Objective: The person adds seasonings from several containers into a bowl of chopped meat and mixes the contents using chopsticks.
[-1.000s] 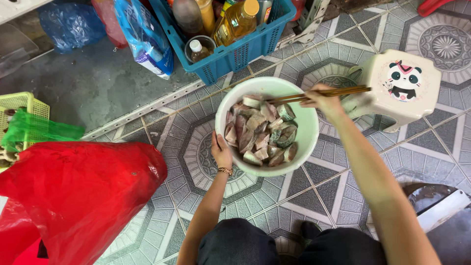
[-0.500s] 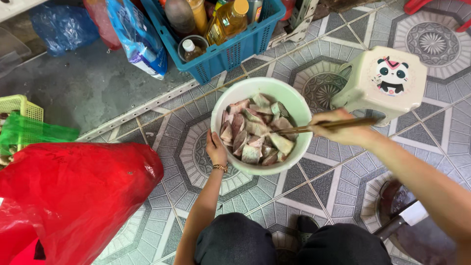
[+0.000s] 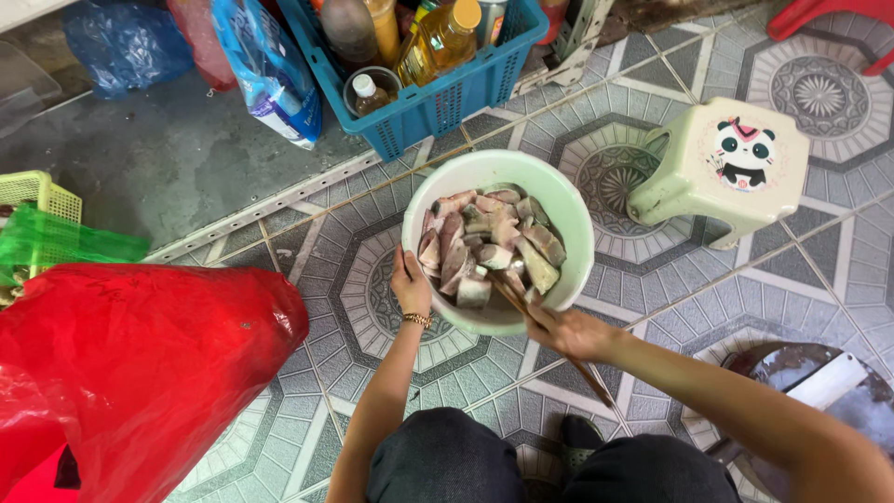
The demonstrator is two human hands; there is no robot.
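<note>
The left hand grips the smooth round white bowl rim; the right hand closes around wooden chopsticks in glossy pinkish fish chunks.

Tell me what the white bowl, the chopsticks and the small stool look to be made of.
White bowl: likely plastic, with a smooth thin rim and a dull sheen.
Chopsticks: probably wood or bamboo, matte brown.
Small stool: moulded plastic by its look, pale, with rounded edges and a printed top.
</note>
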